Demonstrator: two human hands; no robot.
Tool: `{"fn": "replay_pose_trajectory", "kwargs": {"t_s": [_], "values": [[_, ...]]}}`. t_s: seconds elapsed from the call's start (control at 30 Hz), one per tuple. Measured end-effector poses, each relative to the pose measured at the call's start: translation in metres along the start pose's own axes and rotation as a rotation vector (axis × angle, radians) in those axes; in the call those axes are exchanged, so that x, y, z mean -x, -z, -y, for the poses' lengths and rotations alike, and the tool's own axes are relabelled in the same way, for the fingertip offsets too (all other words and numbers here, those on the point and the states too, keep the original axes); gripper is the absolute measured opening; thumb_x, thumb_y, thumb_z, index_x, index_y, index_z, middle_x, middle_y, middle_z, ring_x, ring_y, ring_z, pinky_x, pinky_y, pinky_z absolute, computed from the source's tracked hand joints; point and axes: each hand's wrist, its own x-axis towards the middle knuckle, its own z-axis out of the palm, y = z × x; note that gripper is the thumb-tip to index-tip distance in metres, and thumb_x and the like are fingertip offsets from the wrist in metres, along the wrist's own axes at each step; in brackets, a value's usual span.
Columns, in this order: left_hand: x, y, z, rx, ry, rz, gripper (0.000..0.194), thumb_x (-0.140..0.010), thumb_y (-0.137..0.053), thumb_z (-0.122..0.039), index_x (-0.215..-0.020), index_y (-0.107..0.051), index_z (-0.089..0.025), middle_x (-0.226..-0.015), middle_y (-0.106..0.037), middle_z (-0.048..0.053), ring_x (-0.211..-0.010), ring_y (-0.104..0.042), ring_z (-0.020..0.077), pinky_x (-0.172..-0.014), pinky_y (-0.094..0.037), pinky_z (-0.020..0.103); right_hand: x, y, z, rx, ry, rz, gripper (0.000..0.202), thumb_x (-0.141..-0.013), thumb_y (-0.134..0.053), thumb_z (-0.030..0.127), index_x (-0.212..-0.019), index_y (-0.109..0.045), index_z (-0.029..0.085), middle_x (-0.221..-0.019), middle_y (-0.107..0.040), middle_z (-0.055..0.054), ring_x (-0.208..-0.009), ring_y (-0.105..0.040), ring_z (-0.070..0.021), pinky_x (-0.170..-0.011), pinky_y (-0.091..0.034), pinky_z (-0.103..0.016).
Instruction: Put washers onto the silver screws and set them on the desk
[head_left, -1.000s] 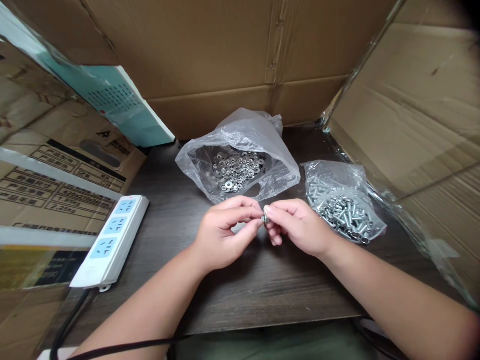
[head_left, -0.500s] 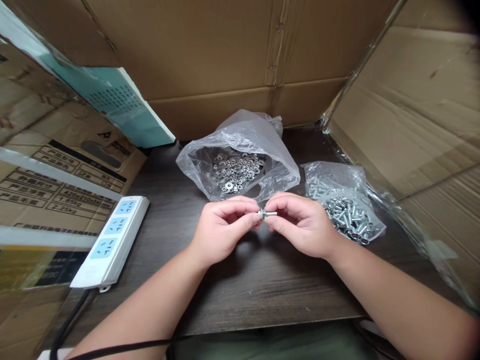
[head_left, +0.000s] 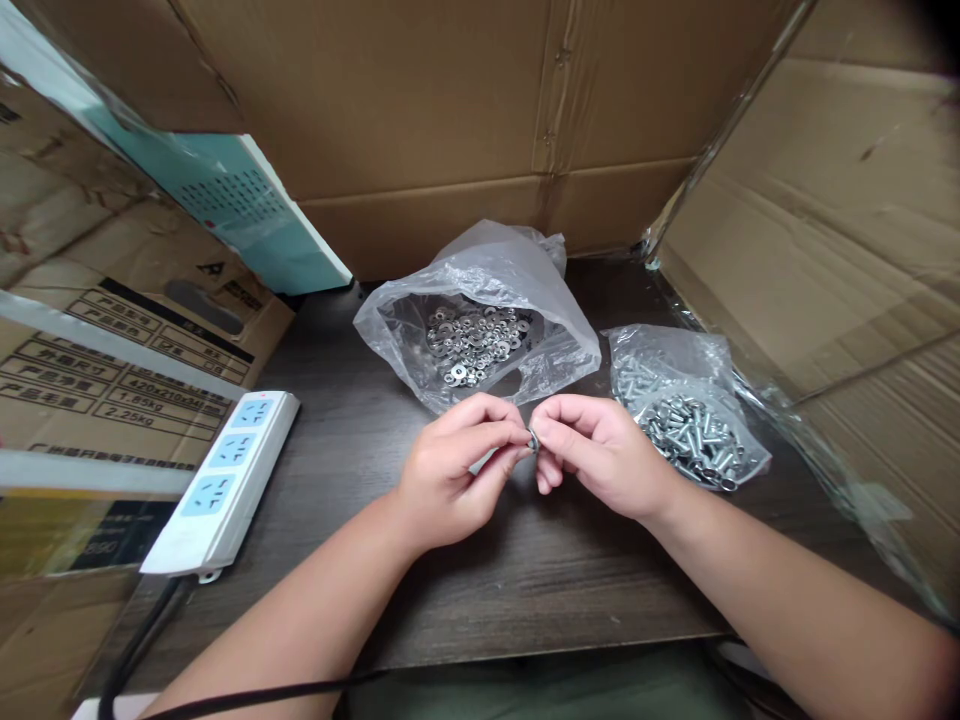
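Observation:
A small bolt (head_left: 532, 440) with a washer or nut on it is pinched between my two hands, above the dark table. Only a sliver of its metal shows; the shank is hidden behind the fingers. My left hand (head_left: 454, 475) closes thumb and forefinger on it from the left. From the right, the thumb and fingers of my right hand (head_left: 600, 450) press on its other side. Just beyond the hands lies an open clear plastic bag (head_left: 517, 270) with loose washers (head_left: 480, 340). Right of my right hand sits another clear bag (head_left: 697, 345) holding metal bolts (head_left: 694, 435).
A white power strip (head_left: 236, 465) with a black cable (head_left: 142, 635) lies at the left of the table (head_left: 525, 590). Cardboard walls (head_left: 420, 100) stand at the back, left and right. A light-blue panel (head_left: 225, 190) leans at the back left.
The bolt's shank, pointing right before, is now covered by the fingers. My left hand has shifted slightly and its fingers are drawn closer together; my right fingers have moved over the bolt.

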Motion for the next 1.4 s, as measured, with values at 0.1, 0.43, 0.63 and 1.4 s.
{"fn": "replay_pose_trajectory", "kwargs": {"t_s": [0.1,0.43,0.63,1.4], "values": [[0.000,-0.001,0.001,-0.001,0.031,-0.021,0.017,-0.078,-0.065,0.000,-0.092,-0.068,-0.009,-0.089,-0.063,0.007,-0.082,-0.062,0.0081,-0.073,-0.054,0.019,0.000,0.002,-0.001,-0.082,-0.015,0.021,0.028,-0.094,-0.060,0.040,-0.086,-0.061,0.013,-0.063,-0.062,-0.001,-0.057,-0.061,-0.0111,-0.062,-0.052,-0.026],[0.000,-0.001,-0.003,0.171,0.209,-0.066,0.013,-0.081,-0.066,-0.006,-0.091,-0.071,-0.012,-0.086,-0.067,0.006,-0.079,-0.065,0.0098,-0.065,-0.055,0.019,0.004,0.006,0.005,0.348,0.289,0.014,0.011,-0.093,-0.059,0.024,-0.089,-0.059,0.014,-0.080,-0.057,-0.002,-0.067,-0.057,-0.0097,-0.063,-0.047,-0.023],[-0.003,0.003,-0.004,0.082,0.080,-0.024,0.017,-0.079,-0.065,-0.002,-0.093,-0.069,-0.010,-0.087,-0.066,0.007,-0.082,-0.064,0.0092,-0.073,-0.054,0.021,0.006,0.002,0.006,0.416,0.346,0.035,0.016,-0.095,-0.053,0.023,-0.083,-0.057,0.013,-0.074,-0.055,-0.002,-0.066,-0.054,-0.0105,-0.062,-0.045,-0.024],[-0.004,0.006,-0.006,0.062,0.022,0.005,0.021,-0.083,-0.058,-0.001,-0.097,-0.068,-0.013,-0.087,-0.063,0.007,-0.079,-0.062,0.0088,-0.071,-0.054,0.020,-0.001,-0.013,-0.006,-0.768,-0.214,0.219,0.016,-0.081,-0.073,0.020,-0.076,-0.063,0.008,-0.069,-0.058,-0.001,-0.047,-0.048,-0.0043,-0.047,-0.051,-0.022]]}}
